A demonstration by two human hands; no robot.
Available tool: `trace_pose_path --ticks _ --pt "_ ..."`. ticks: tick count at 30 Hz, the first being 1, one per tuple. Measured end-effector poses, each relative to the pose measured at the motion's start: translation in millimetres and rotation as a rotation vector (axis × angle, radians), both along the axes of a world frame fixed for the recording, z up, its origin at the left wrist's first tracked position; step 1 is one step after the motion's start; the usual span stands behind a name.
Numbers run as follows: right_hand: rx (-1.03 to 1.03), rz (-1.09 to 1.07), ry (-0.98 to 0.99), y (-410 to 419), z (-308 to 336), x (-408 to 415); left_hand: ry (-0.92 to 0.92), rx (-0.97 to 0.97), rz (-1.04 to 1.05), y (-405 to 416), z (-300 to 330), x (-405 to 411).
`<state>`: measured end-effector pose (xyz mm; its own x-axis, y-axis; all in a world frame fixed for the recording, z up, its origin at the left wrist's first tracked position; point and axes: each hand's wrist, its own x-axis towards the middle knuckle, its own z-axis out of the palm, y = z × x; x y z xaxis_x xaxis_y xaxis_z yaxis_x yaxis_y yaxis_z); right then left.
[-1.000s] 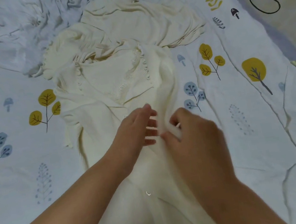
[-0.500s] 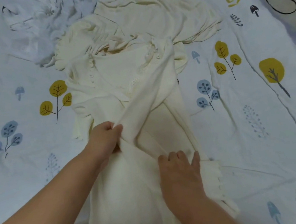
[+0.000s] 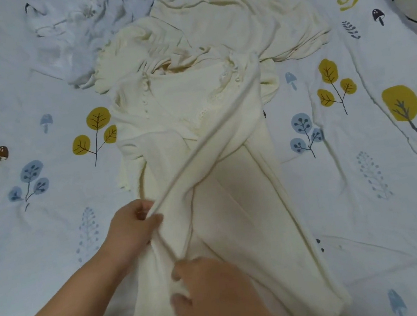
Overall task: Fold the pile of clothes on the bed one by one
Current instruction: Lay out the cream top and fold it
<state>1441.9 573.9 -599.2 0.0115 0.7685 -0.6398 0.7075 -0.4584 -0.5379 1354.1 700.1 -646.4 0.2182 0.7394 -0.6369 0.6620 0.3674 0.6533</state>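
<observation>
Left hand: my left hand (image 3: 131, 227) pinches the cream garment's long sleeve (image 3: 215, 141), drawn diagonally across its front.
Right hand: my right hand (image 3: 214, 289) grips the same sleeve's lower end, fingers curled.
Garment: the cream garment (image 3: 252, 218) lies lengthwise on the bed (image 3: 365, 190), other clothes (image 3: 236, 16) heaped beyond.

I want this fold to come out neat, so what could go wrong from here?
The sleeve, gripped by the left hand, is bunched into a ridge and may fold in creased. The cream garment overlaps another cream garment, which could get dragged along.
</observation>
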Motion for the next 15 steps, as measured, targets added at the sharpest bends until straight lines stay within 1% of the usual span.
trace_pose_path --ticks 2,4,5,7,9,11,15 --pt "0.145 -0.205 -0.112 -1.3 -10.4 18.3 0.078 0.109 0.002 -0.5 -5.5 -8.2" --pt "0.264 -0.4 -0.257 2.5 -24.8 44.8 0.151 0.157 -0.081 -3.2 -9.6 -14.6" --pt "0.29 -0.449 -0.347 9.1 -33.9 61.0 0.165 0.171 -0.128 -4.5 -11.0 -16.6" --pt "0.325 -0.445 -0.542 25.8 -53.9 91.7 0.161 0.209 -0.167 -6.7 -13.3 -19.9" --pt "0.337 -0.415 -0.709 45.8 -71.4 117.5 0.162 0.253 -0.145 -6.9 -16.9 -22.9" --pt "0.354 -0.354 -0.803 64.0 -84.3 136.6 0.15 0.269 -0.101 -7.2 -20.3 -24.2" --pt "0.41 -0.182 -0.917 87.3 -99.9 155.0 0.108 0.296 -0.083 -12.9 -25.9 -23.5"
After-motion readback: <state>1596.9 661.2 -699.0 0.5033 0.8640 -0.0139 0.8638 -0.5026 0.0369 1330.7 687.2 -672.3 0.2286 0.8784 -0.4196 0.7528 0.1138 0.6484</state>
